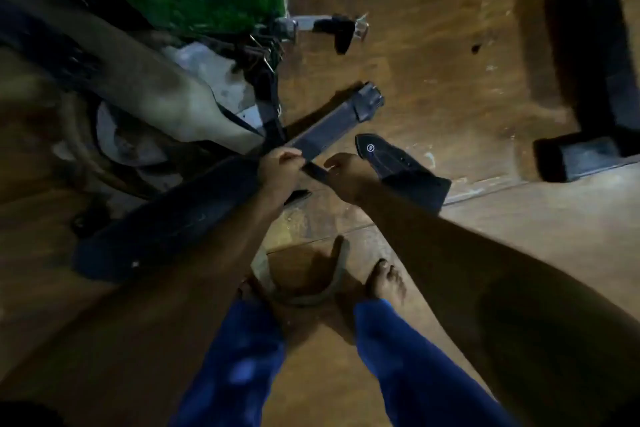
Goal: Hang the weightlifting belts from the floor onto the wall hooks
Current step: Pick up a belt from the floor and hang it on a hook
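Above the brown wooden floor (450, 87), the left hand (277, 170) and right hand (346, 177) both curl their fingers around the narrow strap of a wide black padded weightlifting belt (173, 218), while a tan leather belt (304, 288) lies between the bare feet.

Person seen from above: both forearms bare, no sleeves, no watch or rings visible on left hand (277, 172) or right hand (343, 177). Legs in blue trousers (242, 364), fabric w/ faint lighter patches, cuffs at ankle. Feet (386, 282) bare, no shoes/socks.
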`<move>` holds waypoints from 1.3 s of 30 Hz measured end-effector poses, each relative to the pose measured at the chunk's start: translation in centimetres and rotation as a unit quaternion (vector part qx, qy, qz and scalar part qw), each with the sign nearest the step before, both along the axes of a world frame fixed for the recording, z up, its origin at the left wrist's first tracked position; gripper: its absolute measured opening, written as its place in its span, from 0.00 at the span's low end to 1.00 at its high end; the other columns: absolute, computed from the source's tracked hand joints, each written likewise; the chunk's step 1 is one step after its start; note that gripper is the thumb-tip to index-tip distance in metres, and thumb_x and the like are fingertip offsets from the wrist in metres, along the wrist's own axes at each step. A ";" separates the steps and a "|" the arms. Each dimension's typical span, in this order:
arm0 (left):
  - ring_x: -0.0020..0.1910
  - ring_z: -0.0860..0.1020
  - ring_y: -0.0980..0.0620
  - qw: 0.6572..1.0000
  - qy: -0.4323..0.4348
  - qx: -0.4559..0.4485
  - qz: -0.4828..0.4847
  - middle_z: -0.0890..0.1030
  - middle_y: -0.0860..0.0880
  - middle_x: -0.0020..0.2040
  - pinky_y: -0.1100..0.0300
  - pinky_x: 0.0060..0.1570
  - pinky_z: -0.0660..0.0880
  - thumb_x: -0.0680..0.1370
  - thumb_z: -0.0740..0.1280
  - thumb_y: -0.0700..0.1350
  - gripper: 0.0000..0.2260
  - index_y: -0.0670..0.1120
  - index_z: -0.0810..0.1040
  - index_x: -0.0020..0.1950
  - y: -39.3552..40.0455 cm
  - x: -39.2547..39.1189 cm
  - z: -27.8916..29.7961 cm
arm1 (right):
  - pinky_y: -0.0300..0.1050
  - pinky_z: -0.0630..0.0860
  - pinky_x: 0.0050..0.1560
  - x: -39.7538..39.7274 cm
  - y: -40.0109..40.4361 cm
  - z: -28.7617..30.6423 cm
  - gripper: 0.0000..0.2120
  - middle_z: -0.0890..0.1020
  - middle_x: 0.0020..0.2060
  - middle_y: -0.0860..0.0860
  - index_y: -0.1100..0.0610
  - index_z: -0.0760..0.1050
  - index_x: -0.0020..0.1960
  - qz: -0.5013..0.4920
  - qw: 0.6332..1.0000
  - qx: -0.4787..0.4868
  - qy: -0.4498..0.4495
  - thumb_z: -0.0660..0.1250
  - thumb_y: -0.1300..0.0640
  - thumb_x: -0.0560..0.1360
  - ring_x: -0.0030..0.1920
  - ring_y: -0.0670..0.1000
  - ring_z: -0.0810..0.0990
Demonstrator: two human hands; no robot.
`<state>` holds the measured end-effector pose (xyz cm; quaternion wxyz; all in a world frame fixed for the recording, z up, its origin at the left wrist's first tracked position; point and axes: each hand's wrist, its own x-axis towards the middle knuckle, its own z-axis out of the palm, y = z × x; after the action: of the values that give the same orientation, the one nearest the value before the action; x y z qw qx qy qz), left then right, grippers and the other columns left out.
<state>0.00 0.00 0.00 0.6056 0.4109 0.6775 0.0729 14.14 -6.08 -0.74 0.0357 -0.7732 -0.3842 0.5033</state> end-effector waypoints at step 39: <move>0.23 0.80 0.51 0.972 -0.091 -0.002 0.217 0.84 0.46 0.31 0.62 0.22 0.76 0.82 0.65 0.43 0.08 0.44 0.78 0.44 3.8 -3.3 46.3 | 0.54 0.83 0.45 -3.3 6.6 49.0 0.11 0.87 0.37 0.55 0.61 0.82 0.47 -0.104 0.966 0.105 0.212 0.74 0.58 0.67 0.38 0.57 0.85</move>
<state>-3.34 3.83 46.25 0.6350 0.2446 0.6930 0.2382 10.88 0.55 48.24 0.2491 -0.6767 -0.3362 0.6059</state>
